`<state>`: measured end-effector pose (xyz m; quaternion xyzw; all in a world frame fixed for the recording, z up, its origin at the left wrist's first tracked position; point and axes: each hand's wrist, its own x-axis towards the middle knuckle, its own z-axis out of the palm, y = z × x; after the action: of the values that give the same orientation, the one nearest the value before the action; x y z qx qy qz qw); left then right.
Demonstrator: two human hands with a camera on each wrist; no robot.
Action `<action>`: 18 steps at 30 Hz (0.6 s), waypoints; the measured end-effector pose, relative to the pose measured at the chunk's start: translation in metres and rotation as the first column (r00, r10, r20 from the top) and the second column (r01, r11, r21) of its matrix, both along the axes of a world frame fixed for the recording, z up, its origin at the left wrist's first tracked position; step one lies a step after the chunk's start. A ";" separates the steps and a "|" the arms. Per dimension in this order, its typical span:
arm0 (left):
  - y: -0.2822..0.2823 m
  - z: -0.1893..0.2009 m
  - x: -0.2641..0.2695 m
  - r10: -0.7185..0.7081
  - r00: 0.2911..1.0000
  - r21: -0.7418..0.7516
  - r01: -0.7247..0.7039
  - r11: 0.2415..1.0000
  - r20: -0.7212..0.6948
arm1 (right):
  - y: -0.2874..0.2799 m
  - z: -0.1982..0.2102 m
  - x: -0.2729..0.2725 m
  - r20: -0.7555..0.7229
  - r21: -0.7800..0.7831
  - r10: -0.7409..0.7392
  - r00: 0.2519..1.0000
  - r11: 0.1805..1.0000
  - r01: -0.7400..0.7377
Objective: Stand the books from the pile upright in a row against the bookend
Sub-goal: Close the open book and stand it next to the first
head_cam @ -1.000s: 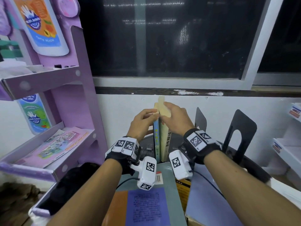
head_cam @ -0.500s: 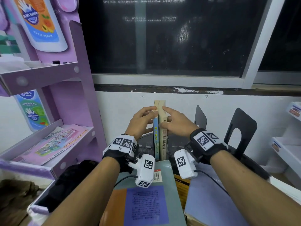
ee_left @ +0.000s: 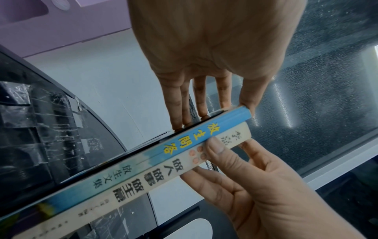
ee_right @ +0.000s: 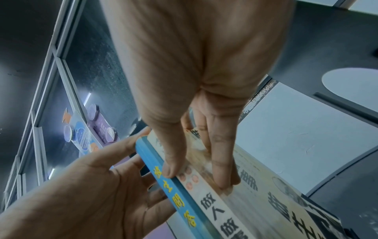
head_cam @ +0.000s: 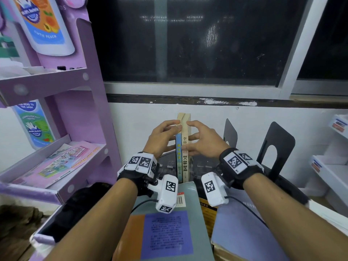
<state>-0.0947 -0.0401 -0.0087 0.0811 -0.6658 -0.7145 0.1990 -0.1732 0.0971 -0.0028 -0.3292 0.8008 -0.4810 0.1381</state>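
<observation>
Books lie flat in a pile (head_cam: 195, 206). Behind the pile, to its right, stand two black bookends (head_cam: 280, 136). Just behind the pile a blue book (head_cam: 178, 157) and a cream book (head_cam: 185, 159) stand up, touching. The left hand (head_cam: 160, 138) presses straight fingers (ee_left: 175, 105) on the blue one. The right hand (head_cam: 203, 142) lays straight fingers (ee_right: 222, 161) on the cream cover, thumb on its spine.

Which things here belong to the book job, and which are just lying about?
Job: blue book, cream book, upright between left hand and right hand; bookend; pile.
Lying about: purple rack, leaflets, white shelf, window.
</observation>
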 end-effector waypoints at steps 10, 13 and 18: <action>0.000 0.001 0.003 0.000 1.000 0.024 0.000 1.000 0.002 | -0.003 0.002 0.010 -0.152 0.062 -0.030 0.988 0.997 0.040; 0.001 0.001 0.004 -0.001 1.000 0.018 0.001 1.000 0.010 | -0.003 0.003 0.011 -0.154 0.077 -0.025 0.988 0.996 0.037; 0.003 0.002 0.007 -0.003 1.000 -0.012 0.003 1.000 0.022 | 0.001 0.005 0.014 -0.209 0.137 -0.021 0.978 0.989 0.051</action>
<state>-0.0882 -0.0372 -0.0066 0.0868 -0.6722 -0.7100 0.1912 -0.1587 0.0982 0.0017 -0.3523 0.8487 -0.3886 0.0681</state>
